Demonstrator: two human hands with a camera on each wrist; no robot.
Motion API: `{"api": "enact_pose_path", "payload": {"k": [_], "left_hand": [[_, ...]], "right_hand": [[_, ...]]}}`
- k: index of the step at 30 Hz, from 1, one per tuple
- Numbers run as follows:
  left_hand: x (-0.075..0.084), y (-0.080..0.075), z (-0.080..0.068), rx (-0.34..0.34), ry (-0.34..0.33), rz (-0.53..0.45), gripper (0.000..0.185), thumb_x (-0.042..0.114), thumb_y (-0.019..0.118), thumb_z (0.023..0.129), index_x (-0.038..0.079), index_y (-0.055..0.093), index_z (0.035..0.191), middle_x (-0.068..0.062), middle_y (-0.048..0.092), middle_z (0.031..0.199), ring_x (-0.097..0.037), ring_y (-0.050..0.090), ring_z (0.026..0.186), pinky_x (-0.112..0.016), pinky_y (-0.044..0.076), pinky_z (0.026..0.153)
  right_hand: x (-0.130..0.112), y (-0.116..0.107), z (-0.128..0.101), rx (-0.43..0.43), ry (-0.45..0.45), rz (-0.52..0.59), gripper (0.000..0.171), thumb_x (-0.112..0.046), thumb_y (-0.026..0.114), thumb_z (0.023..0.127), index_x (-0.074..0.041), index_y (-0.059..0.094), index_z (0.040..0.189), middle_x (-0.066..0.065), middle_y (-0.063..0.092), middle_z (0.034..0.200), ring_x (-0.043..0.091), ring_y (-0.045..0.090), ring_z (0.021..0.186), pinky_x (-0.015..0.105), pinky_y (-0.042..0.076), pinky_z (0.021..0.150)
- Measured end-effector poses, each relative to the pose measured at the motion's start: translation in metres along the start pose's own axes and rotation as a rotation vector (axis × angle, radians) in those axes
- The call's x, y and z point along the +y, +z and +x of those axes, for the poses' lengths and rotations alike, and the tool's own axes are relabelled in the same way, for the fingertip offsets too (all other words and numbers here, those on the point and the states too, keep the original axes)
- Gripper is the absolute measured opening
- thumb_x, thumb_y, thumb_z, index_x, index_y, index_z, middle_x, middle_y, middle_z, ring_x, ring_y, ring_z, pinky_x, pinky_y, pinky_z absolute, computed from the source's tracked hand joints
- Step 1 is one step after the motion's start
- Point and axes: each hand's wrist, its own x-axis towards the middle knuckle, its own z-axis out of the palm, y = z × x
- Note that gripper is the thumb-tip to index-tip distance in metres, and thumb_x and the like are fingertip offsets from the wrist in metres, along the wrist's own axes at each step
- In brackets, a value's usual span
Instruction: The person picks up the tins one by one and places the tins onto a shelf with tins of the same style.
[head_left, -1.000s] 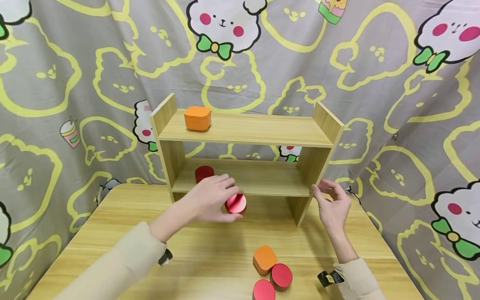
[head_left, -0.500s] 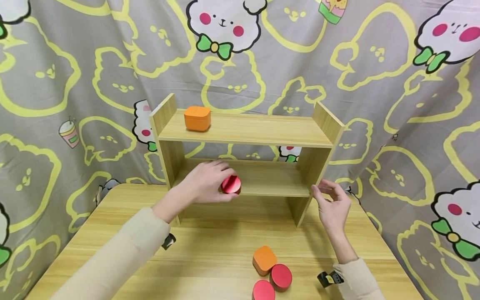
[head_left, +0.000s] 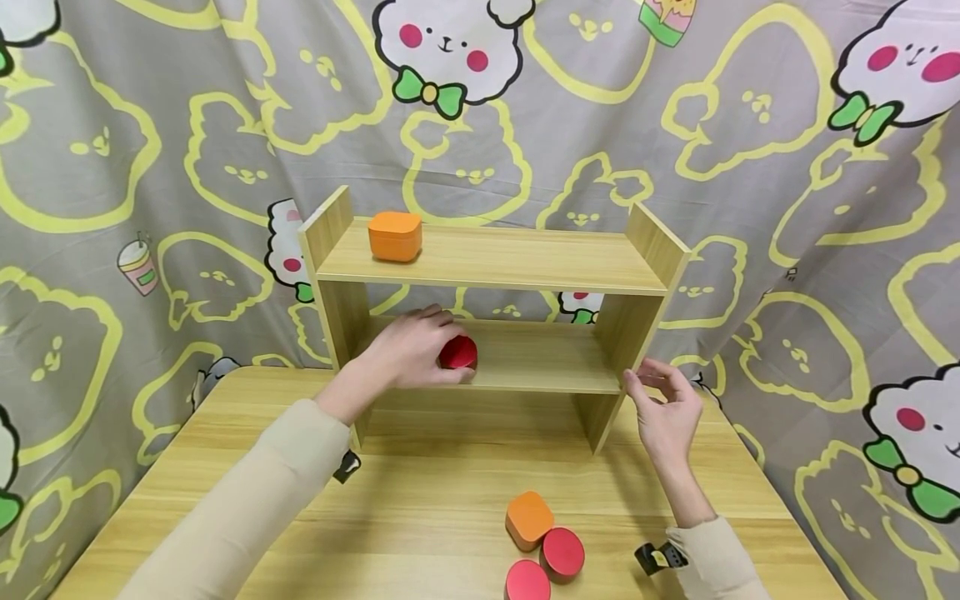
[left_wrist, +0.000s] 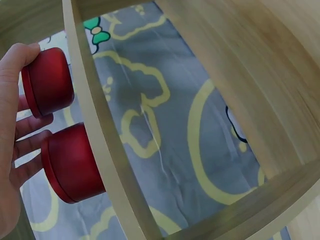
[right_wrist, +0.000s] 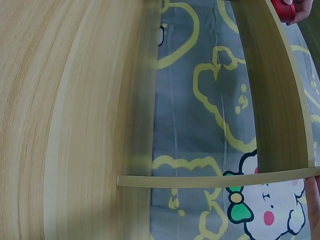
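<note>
A cartoon-print curtain hangs behind a wooden table with a small two-level shelf. The left hand curls its fingers around a red round tin at the lower level's left end (a second red tin sits just beside it). The right hand, fingers relaxed and holding nothing, hovers near the shelf's right side panel.

You're in a staged home-style setup: cartoon-print cloth backdrop behind a small wooden shelf on a wooden table.
</note>
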Motion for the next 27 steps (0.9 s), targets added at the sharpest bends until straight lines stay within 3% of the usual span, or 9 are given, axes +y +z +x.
{"api": "enact_pose_path", "payload": {"k": [11,20,27], "left_hand": [[-0.008,0.007,0.002,-0.089,-0.080,0.008,0.058,0.063,0.072,0.088,0.016,0.075,0.122,-0.006,0.073,0.121,-0.028,0.068,0.117,-0.043,0.059,0.097],[-0.010,0.011,0.003,-0.075,-0.063,0.054,0.060,0.065,0.071,0.090,0.014,0.076,0.120,-0.008,0.074,0.117,-0.029,0.068,0.114,-0.045,0.059,0.098],[-0.012,0.012,0.004,-0.102,-0.060,0.074,0.061,0.064,0.067,0.093,0.012,0.074,0.124,-0.008,0.074,0.119,-0.030,0.068,0.116,-0.046,0.057,0.103]], "right_hand": [[0.000,0.000,0.000,0.005,0.002,-0.014,0.026,0.006,0.080,0.086,0.009,0.074,0.111,-0.019,0.070,0.086,-0.007,0.069,0.077,0.008,0.052,0.058],[0.000,0.000,0.000,0.004,0.000,-0.011,0.026,0.007,0.080,0.086,0.009,0.074,0.111,-0.020,0.070,0.086,-0.008,0.069,0.077,0.008,0.053,0.059],[0.000,0.000,0.000,0.003,-0.002,-0.022,0.026,0.006,0.080,0.086,0.009,0.074,0.112,-0.021,0.070,0.086,-0.008,0.068,0.077,0.008,0.052,0.059]]}}
